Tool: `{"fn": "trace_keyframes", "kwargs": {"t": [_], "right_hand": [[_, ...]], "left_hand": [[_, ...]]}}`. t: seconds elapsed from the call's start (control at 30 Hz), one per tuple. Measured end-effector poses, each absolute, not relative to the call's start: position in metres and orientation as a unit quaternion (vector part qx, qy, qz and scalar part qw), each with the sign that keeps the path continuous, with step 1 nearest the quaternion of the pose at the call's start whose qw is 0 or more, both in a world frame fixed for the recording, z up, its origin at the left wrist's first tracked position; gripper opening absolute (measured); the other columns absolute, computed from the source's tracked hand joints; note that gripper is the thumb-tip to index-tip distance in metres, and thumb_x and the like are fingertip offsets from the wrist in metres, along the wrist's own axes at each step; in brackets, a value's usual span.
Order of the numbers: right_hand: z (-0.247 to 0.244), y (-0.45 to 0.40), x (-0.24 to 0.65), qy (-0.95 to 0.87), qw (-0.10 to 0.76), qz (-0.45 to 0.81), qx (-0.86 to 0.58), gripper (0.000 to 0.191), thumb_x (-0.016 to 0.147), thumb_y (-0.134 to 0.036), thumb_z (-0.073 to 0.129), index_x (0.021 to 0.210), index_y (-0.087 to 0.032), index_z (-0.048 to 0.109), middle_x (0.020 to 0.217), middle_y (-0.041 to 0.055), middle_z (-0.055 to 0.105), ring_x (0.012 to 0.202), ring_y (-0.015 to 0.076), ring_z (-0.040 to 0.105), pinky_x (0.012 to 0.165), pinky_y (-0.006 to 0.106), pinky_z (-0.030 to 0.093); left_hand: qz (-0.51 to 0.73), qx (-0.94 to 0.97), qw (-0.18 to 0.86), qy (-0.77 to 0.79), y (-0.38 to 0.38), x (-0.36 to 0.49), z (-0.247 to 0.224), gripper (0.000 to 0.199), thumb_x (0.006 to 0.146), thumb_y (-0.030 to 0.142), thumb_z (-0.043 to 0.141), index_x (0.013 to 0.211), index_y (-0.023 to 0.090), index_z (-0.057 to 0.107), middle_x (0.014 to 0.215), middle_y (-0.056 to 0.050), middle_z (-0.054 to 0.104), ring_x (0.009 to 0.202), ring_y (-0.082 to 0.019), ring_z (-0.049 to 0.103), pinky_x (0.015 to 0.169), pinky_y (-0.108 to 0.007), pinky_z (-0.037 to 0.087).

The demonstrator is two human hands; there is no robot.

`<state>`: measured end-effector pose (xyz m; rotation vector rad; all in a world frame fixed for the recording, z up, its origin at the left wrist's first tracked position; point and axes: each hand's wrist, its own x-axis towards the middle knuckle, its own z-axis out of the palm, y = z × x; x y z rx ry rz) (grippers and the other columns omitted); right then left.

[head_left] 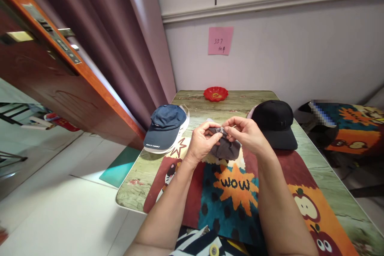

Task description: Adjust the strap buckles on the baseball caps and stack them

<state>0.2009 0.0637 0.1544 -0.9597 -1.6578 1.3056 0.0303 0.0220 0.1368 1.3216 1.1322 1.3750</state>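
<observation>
Both my hands hold a dark grey cap over the middle of the table, and its crown hangs below my fingers. My left hand pinches the cap's edge from the left, thumb on top. From the right, my right hand pinches the same edge at a strap with a small shiny piece, perhaps a buckle. Part of the cap is hidden behind my fingers. To the left lies a blue cap with a pale cap partly under it. On the right sits a black cap, with something pale behind its left side.
A red scalloped dish stands at the table's far edge. Beneath my hands spreads a colourful mat on the wood-patterned table. A pink note is stuck on the wall. An open door and a curtain are at left.
</observation>
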Motion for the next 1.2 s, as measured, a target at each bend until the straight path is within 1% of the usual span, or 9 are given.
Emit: {"fn": "trace_keyframes", "kwargs": {"t": [0.1, 0.3, 0.5, 0.63, 0.77, 0.93, 1.0, 1.1, 1.2], "right_hand": [[0.154, 0.064, 0.202, -0.663, 0.396, 0.510, -0.379, 0.021, 0.078, -0.037, 0.072, 0.079, -0.017, 0.066, 0.061, 0.0008, 0.064, 0.055, 0.0124, 0.058, 0.054, 0.023, 0.044], [0.155, 0.062, 0.203, -0.671, 0.394, 0.497, -0.384, 0.011, 0.075, -0.029, 0.068, 0.075, -0.018, 0.066, 0.058, 0.0002, 0.063, 0.054, 0.0131, 0.057, 0.053, 0.024, 0.043], [0.158, 0.059, 0.204, -0.713, 0.391, 0.412, -0.411, 0.008, 0.074, -0.024, 0.063, 0.072, -0.019, 0.068, 0.058, -0.0001, 0.063, 0.054, 0.0138, 0.056, 0.051, 0.023, 0.042], [0.159, 0.057, 0.203, -0.732, 0.389, 0.377, -0.413, 0.010, 0.077, -0.026, 0.062, 0.073, -0.020, 0.069, 0.059, 0.0002, 0.064, 0.053, 0.0140, 0.057, 0.050, 0.023, 0.041], [0.160, 0.056, 0.202, -0.741, 0.384, 0.364, -0.413, 0.013, 0.080, -0.031, 0.064, 0.075, -0.020, 0.069, 0.059, 0.0012, 0.064, 0.053, 0.0153, 0.057, 0.050, 0.025, 0.041], [0.158, 0.057, 0.197, -0.739, 0.394, 0.378, -0.394, 0.021, 0.084, -0.039, 0.066, 0.077, -0.020, 0.071, 0.061, 0.0022, 0.066, 0.054, 0.0153, 0.057, 0.050, 0.025, 0.041], [0.156, 0.058, 0.195, -0.723, 0.414, 0.392, -0.389, 0.024, 0.084, -0.042, 0.068, 0.078, -0.020, 0.071, 0.063, 0.0024, 0.067, 0.053, 0.0143, 0.056, 0.049, 0.025, 0.042], [0.155, 0.059, 0.194, -0.695, 0.447, 0.418, -0.378, 0.029, 0.081, -0.046, 0.073, 0.092, -0.020, 0.073, 0.077, 0.0042, 0.071, 0.053, 0.0130, 0.056, 0.050, 0.025, 0.044], [0.155, 0.059, 0.197, -0.699, 0.431, 0.444, -0.358, 0.039, 0.074, -0.044, 0.081, 0.104, -0.021, 0.072, 0.092, 0.0055, 0.074, 0.055, 0.0117, 0.058, 0.049, 0.024, 0.045]], "left_hand": [[0.553, 0.539, 0.445, 0.453, 0.022, 0.030, 0.136, 0.027, 0.075, 0.028, 0.077, 0.098, 0.016, 0.070, 0.086, -0.003, 0.067, 0.067, -0.011, 0.064, 0.060, -0.022, 0.058], [0.544, 0.554, 0.440, 0.451, 0.022, 0.029, 0.133, 0.027, 0.076, 0.028, 0.077, 0.099, 0.016, 0.070, 0.088, -0.004, 0.068, 0.072, -0.013, 0.064, 0.063, -0.024, 0.060], [0.521, 0.585, 0.411, 0.466, 0.022, 0.026, 0.131, 0.024, 0.077, 0.026, 0.075, 0.099, 0.018, 0.072, 0.089, -0.004, 0.071, 0.075, -0.014, 0.066, 0.069, -0.023, 0.057], [0.507, 0.600, 0.404, 0.470, 0.022, 0.022, 0.132, 0.024, 0.078, 0.029, 0.074, 0.099, 0.018, 0.072, 0.086, -0.003, 0.071, 0.069, -0.013, 0.065, 0.066, -0.023, 0.055], [0.497, 0.607, 0.407, 0.468, 0.022, 0.021, 0.134, 0.023, 0.080, 0.029, 0.073, 0.099, 0.018, 0.071, 0.085, -0.002, 0.070, 0.066, -0.012, 0.064, 0.065, -0.022, 0.054], [0.495, 0.598, 0.417, 0.473, 0.021, 0.022, 0.135, 0.022, 0.077, 0.028, 0.074, 0.096, 0.017, 0.070, 0.082, -0.002, 0.068, 0.062, -0.011, 0.063, 0.062, -0.022, 0.054], [0.510, 0.578, 0.429, 0.470, 0.022, 0.023, 0.135, 0.023, 0.076, 0.028, 0.075, 0.095, 0.016, 0.069, 0.082, -0.001, 0.068, 0.064, -0.011, 0.064, 0.063, -0.023, 0.055], [0.538, 0.545, 0.444, 0.466, 0.021, 0.022, 0.137, 0.027, 0.073, 0.029, 0.076, 0.096, 0.017, 0.069, 0.087, -0.002, 0.070, 0.064, -0.011, 0.064, 0.063, -0.023, 0.057], [0.543, 0.539, 0.447, 0.464, 0.021, 0.018, 0.139, 0.027, 0.074, 0.029, 0.077, 0.098, 0.017, 0.069, 0.089, -0.003, 0.071, 0.064, -0.011, 0.064, 0.061, -0.022, 0.056]]}}
